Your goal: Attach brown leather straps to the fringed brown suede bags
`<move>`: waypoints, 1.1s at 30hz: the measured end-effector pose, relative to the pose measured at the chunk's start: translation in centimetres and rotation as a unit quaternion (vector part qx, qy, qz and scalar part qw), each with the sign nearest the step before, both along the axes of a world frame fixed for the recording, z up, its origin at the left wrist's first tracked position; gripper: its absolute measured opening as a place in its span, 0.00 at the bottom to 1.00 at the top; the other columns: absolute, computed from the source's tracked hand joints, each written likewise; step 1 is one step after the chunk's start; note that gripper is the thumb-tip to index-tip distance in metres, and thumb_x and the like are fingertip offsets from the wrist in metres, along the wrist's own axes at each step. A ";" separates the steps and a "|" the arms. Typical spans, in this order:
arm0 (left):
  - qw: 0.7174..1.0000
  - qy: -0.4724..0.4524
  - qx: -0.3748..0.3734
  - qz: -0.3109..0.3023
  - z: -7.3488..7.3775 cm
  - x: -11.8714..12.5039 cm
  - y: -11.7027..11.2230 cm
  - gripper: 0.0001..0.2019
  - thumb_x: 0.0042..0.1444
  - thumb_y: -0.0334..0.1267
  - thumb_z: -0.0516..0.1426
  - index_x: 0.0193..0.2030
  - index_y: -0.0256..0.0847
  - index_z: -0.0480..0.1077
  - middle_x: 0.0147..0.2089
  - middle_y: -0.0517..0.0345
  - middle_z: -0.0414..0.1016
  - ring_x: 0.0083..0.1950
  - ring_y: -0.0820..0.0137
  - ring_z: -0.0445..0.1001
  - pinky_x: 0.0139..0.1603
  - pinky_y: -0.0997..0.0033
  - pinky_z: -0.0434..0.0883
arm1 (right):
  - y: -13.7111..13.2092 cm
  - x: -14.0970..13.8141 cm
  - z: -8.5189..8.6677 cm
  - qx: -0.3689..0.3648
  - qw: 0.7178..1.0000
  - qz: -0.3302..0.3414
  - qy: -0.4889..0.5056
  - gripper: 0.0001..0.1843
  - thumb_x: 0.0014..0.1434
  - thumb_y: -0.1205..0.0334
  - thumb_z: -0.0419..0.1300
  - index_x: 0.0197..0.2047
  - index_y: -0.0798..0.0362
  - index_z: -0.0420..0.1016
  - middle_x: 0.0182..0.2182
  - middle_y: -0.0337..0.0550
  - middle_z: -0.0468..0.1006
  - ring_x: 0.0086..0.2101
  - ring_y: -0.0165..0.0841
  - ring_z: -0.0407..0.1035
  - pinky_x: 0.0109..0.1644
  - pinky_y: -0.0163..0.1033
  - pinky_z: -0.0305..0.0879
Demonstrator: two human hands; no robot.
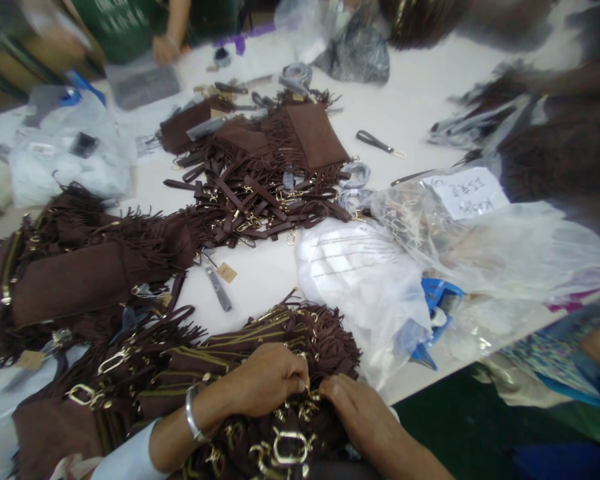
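Where pinched by the left hand [269,379]: gold clasp [309,404], small, caught between thumb and bent forefinger, directly over the near bags.
Right hand [353,405]: fingers curled inward, just beside the left fingertips and low against the brown fringe; hold on any particular part not determinable from this view.
Left wrist: silver bangle [193,415] worn between hand and pale blue sleeve [130,455].
Near bags [53,427]: dark brown, fringed, heaped beneath both hands, with gold-toned zippers side by side.
Oval ring [291,448]: gold, large, lying on the heap just nearer than the clasp.
Left pile [75,280]: further brown fringed bags, one broad panel facing up.
Loose tag [227,272]: tan, on the white table [267,270], beside a strap in a clear sleeve [217,287].
Centre pile: brown straps [257,200] with gold hooks, tangled; flat fringed pouches [315,133] behind.
Single strap [375,142]: set apart, right of the pouches.
Right side: white plastic bag [350,260] touching a blue tool [443,300], type unclear; handwritten sheet [467,193] on clear plastic beyond.
Far edge: co-worker in green shirt [125,23], blurred, one hand [166,49] near a dark flat packet [145,85].
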State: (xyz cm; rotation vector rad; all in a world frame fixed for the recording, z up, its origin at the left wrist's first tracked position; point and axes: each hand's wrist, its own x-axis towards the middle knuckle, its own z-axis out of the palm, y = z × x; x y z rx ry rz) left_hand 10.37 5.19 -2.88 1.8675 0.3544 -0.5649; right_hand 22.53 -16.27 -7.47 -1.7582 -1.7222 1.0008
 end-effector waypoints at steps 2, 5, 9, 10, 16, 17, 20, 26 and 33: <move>1.000 0.000 0.004 -0.004 0.0 0.0 0.0 0.07 0.56 0.32 0.57 0.30 0.41 0.75 0.29 0.64 0.77 0.32 0.73 0.71 0.36 0.75 0.61 | 0.1 0.0 0.1 0.017 1.000 0.008 -0.025 0.14 0.67 0.74 0.45 0.52 0.52 0.62 0.38 0.42 0.73 0.38 0.35 0.67 0.38 0.36 0.62; 1.000 0.004 0.011 -0.007 0.1 0.0 0.0 0.07 0.56 0.31 0.56 0.30 0.41 0.75 0.28 0.63 0.76 0.31 0.72 0.71 0.35 0.74 0.61 | 0.6 0.1 0.5 0.049 0.997 0.023 -0.050 0.12 0.69 0.71 0.43 0.52 0.54 0.62 0.40 0.45 0.74 0.38 0.36 0.67 0.38 0.38 0.62; 1.000 0.005 -0.001 -0.003 0.1 0.0 0.0 0.07 0.57 0.31 0.56 0.32 0.41 0.76 0.32 0.63 0.79 0.34 0.71 0.73 0.38 0.74 0.63 | 0.9 0.1 1.0 0.078 0.993 0.055 -0.075 0.11 0.71 0.67 0.43 0.51 0.56 0.63 0.42 0.47 0.74 0.38 0.37 0.67 0.39 0.40 0.63; 1.000 0.005 -0.001 -0.004 0.0 0.0 0.0 0.07 0.57 0.31 0.56 0.32 0.41 0.76 0.32 0.63 0.79 0.35 0.71 0.74 0.39 0.74 0.63 | 0.8 0.0 1.1 0.074 0.993 0.057 -0.077 0.12 0.71 0.67 0.42 0.51 0.56 0.63 0.43 0.48 0.74 0.38 0.37 0.67 0.39 0.40 0.64; 1.000 0.000 0.018 -0.015 -0.1 0.0 0.0 0.07 0.58 0.31 0.57 0.31 0.42 0.74 0.30 0.65 0.78 0.33 0.73 0.73 0.37 0.75 0.62 | 0.4 -0.4 0.4 0.036 0.993 0.061 -0.097 0.14 0.68 0.72 0.46 0.54 0.55 0.62 0.45 0.47 0.74 0.41 0.37 0.66 0.43 0.41 0.64; 1.000 -0.003 0.023 -0.018 -0.1 0.0 0.0 0.07 0.59 0.32 0.57 0.31 0.42 0.74 0.30 0.65 0.78 0.33 0.73 0.73 0.36 0.75 0.61 | 0.5 -0.5 0.2 0.035 0.991 0.068 -0.111 0.13 0.67 0.72 0.48 0.54 0.54 0.63 0.44 0.46 0.74 0.41 0.37 0.67 0.42 0.40 0.63; 0.998 -0.011 0.048 -0.034 -0.2 -0.1 -0.2 0.08 0.60 0.33 0.57 0.30 0.42 0.73 0.29 0.64 0.77 0.33 0.72 0.72 0.36 0.74 0.61 | 1.1 -0.8 -0.4 0.018 0.984 0.087 -0.157 0.10 0.63 0.70 0.58 0.47 0.53 0.65 0.38 0.42 0.74 0.35 0.36 0.66 0.35 0.40 0.60; 0.998 -0.001 0.052 -0.033 0.0 -0.3 -0.3 0.07 0.60 0.33 0.57 0.32 0.43 0.74 0.31 0.64 0.78 0.34 0.72 0.73 0.36 0.74 0.61 | 0.8 -0.5 -0.2 0.098 0.982 0.057 -0.151 0.07 0.68 0.69 0.50 0.47 0.56 0.67 0.38 0.46 0.76 0.35 0.36 0.67 0.35 0.40 0.62; 0.999 0.004 0.036 -0.021 0.1 -0.1 -0.2 0.07 0.60 0.31 0.56 0.32 0.43 0.74 0.31 0.64 0.78 0.35 0.71 0.73 0.37 0.73 0.61 | 0.6 -0.4 0.5 0.165 0.977 0.020 -0.135 0.15 0.70 0.69 0.42 0.49 0.59 0.68 0.43 0.52 0.78 0.38 0.37 0.68 0.40 0.41 0.68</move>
